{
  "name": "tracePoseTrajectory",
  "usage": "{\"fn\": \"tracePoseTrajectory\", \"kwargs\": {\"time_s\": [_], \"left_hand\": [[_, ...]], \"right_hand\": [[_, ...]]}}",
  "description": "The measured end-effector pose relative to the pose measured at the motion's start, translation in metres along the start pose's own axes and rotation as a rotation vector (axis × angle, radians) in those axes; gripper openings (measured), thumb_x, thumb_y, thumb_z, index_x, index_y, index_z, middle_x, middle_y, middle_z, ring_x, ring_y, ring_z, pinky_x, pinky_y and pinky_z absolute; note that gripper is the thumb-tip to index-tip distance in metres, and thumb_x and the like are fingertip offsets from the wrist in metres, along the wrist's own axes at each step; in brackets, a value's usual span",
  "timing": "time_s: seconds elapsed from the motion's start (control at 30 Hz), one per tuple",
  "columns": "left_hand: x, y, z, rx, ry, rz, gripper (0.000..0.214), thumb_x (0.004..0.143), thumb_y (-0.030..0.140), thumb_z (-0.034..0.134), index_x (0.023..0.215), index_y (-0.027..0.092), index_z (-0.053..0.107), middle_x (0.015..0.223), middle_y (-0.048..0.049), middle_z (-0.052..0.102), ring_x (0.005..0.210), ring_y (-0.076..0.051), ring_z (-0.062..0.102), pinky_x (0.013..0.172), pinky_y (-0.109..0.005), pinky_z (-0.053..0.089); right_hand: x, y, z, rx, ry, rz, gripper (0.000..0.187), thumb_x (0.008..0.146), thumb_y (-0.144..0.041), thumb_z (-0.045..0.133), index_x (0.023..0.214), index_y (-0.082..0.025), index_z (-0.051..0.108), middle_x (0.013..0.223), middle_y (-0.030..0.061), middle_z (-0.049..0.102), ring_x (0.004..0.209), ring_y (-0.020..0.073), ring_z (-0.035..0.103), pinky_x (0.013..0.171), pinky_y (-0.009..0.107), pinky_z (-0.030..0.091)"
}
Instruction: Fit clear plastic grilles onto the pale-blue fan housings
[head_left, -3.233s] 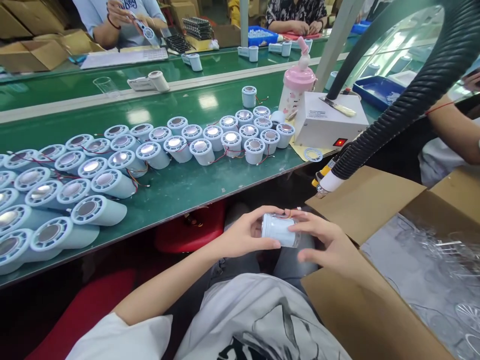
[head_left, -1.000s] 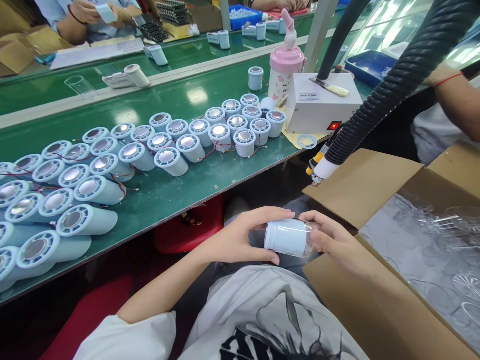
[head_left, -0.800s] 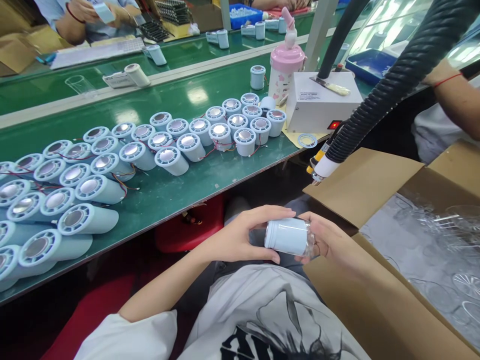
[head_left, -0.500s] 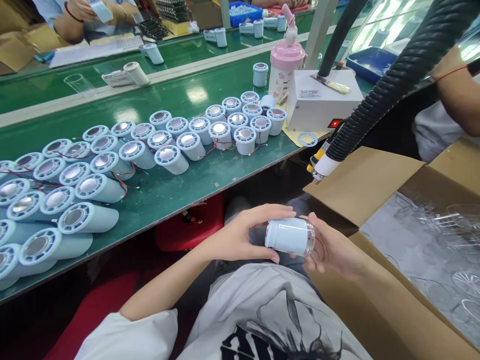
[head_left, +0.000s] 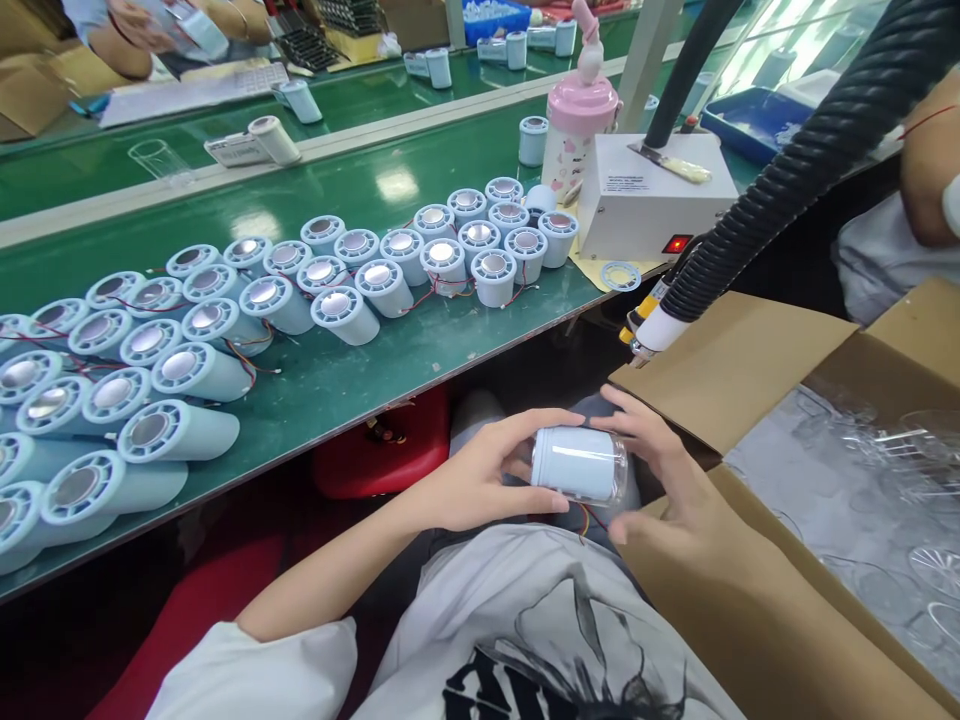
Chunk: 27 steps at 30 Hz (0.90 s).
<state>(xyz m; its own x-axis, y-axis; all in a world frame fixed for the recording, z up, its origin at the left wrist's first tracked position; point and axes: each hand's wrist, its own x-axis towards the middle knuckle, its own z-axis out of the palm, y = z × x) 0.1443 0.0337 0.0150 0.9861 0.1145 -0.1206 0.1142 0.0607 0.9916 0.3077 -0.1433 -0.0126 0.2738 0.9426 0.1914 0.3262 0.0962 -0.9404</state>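
A light-blue cylinder lies on its side above my lap, with a clear plastic sleeve around it that reaches past its right end. My left hand grips the cylinder's left end between thumb and fingers. Around the right end my right hand is spread, thumb below and fingers above; whether a fingertip touches the sleeve I cannot tell. Thin red and yellow wires hang beneath the cylinder.
Rows of similar blue cylinders with wires stand on the green bench. A grey box, pink bottle and black hose are at the right. An open carton holds clear plastic parts. People sit across and to the right.
My right hand has let go of the sleeve's right end and spread its fingers. Wires now show below the cylinder. My left hand keeps its hold.
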Motion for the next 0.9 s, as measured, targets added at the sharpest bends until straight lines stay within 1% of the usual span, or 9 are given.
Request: {"fn": "tracePoseTrajectory", "kwargs": {"time_s": [0.03, 0.1, 0.2, 0.27, 0.37, 0.53, 0.67, 0.77, 0.9], "left_hand": [[0.000, 0.000, -0.001, -0.026, -0.010, -0.023, 0.063, 0.079, 0.029, 0.072, 0.136, 0.026, 0.046, 0.124, -0.0088, 0.059, 0.102, -0.023, 0.065, 0.084, -0.034, 0.057], [0.001, 0.000, -0.002, -0.037, -0.027, -0.050, 0.064, 0.079, 0.032, 0.073, 0.137, 0.026, 0.046, 0.121, -0.0091, 0.061, 0.099, -0.024, 0.066, 0.081, -0.034, 0.057], [0.003, -0.001, -0.003, -0.025, -0.021, -0.003, 0.074, 0.074, 0.030, 0.078, 0.140, 0.026, 0.045, 0.133, -0.0105, 0.057, 0.110, -0.027, 0.063, 0.091, -0.036, 0.055], [0.002, -0.002, -0.003, -0.029, -0.011, 0.048, 0.079, 0.072, 0.025, 0.079, 0.142, 0.029, 0.043, 0.142, -0.0100, 0.049, 0.119, -0.028, 0.058, 0.098, -0.038, 0.051], [0.001, -0.005, -0.003, -0.050, -0.043, 0.068, 0.075, 0.076, 0.019, 0.075, 0.142, 0.031, 0.043, 0.143, -0.0090, 0.049, 0.120, -0.026, 0.058, 0.100, -0.039, 0.051], [0.000, -0.011, -0.005, 0.030, -0.068, 0.145, 0.077, 0.073, 0.012, 0.077, 0.139, 0.037, 0.046, 0.152, -0.0037, 0.040, 0.139, -0.028, 0.039, 0.103, -0.035, 0.049], [0.000, -0.012, -0.006, -0.055, -0.098, 0.089, 0.077, 0.076, 0.013, 0.074, 0.142, 0.034, 0.042, 0.150, -0.0074, 0.042, 0.130, -0.027, 0.050, 0.103, -0.036, 0.049], [0.000, -0.015, -0.006, -0.134, -0.108, 0.044, 0.079, 0.076, 0.012, 0.074, 0.144, 0.033, 0.040, 0.150, -0.0083, 0.042, 0.128, -0.028, 0.052, 0.103, -0.037, 0.048], [0.003, -0.029, -0.003, -0.195, -0.126, -0.011, 0.079, 0.076, 0.013, 0.074, 0.144, 0.034, 0.040, 0.150, -0.0068, 0.043, 0.129, -0.025, 0.051, 0.106, -0.036, 0.045]], "right_hand": [[-0.001, 0.000, -0.001, -0.094, -0.023, -0.092, 0.062, 0.080, -0.029, 0.076, 0.134, -0.040, 0.049, 0.153, 0.0009, 0.035, 0.134, 0.0303, 0.042, 0.106, 0.048, 0.042], [-0.003, -0.001, -0.002, -0.154, -0.058, -0.132, 0.052, 0.084, -0.017, 0.069, 0.128, -0.042, 0.057, 0.149, -0.0012, 0.042, 0.135, 0.0298, 0.042, 0.107, 0.050, 0.042], [-0.003, -0.005, 0.000, 0.073, -0.031, 0.117, 0.048, 0.084, -0.026, 0.070, 0.130, -0.036, 0.057, 0.139, 0.0045, 0.054, 0.123, 0.0305, 0.054, 0.097, 0.046, 0.052], [-0.003, -0.007, 0.001, 0.274, -0.009, 0.309, 0.050, 0.082, -0.037, 0.072, 0.130, -0.033, 0.057, 0.125, 0.0071, 0.063, 0.103, 0.0279, 0.065, 0.080, 0.040, 0.059], [-0.001, -0.011, 0.003, 0.408, 0.020, 0.451, 0.047, 0.079, -0.039, 0.074, 0.124, -0.032, 0.062, 0.108, 0.0059, 0.069, 0.082, 0.0222, 0.067, 0.064, 0.032, 0.060], [0.000, -0.013, 0.002, 0.551, -0.011, 0.513, 0.048, 0.075, -0.032, 0.079, 0.121, -0.034, 0.064, 0.094, 0.0007, 0.071, 0.084, 0.0204, 0.068, 0.074, 0.032, 0.059], [-0.004, -0.014, 0.003, 0.542, 0.002, 0.554, 0.051, 0.074, -0.028, 0.081, 0.121, -0.035, 0.064, 0.088, -0.0017, 0.072, 0.076, 0.0169, 0.067, 0.075, 0.030, 0.057], [-0.006, -0.014, 0.004, 0.515, 0.026, 0.613, 0.053, 0.072, -0.027, 0.082, 0.121, -0.032, 0.065, 0.079, -0.0023, 0.071, 0.071, 0.0170, 0.066, 0.075, 0.031, 0.056], [-0.004, -0.004, 0.010, 0.537, 0.031, 0.653, 0.056, 0.069, -0.030, 0.084, 0.122, -0.025, 0.066, 0.091, 0.0028, 0.073, 0.082, 0.0216, 0.067, 0.081, 0.036, 0.056]]}}
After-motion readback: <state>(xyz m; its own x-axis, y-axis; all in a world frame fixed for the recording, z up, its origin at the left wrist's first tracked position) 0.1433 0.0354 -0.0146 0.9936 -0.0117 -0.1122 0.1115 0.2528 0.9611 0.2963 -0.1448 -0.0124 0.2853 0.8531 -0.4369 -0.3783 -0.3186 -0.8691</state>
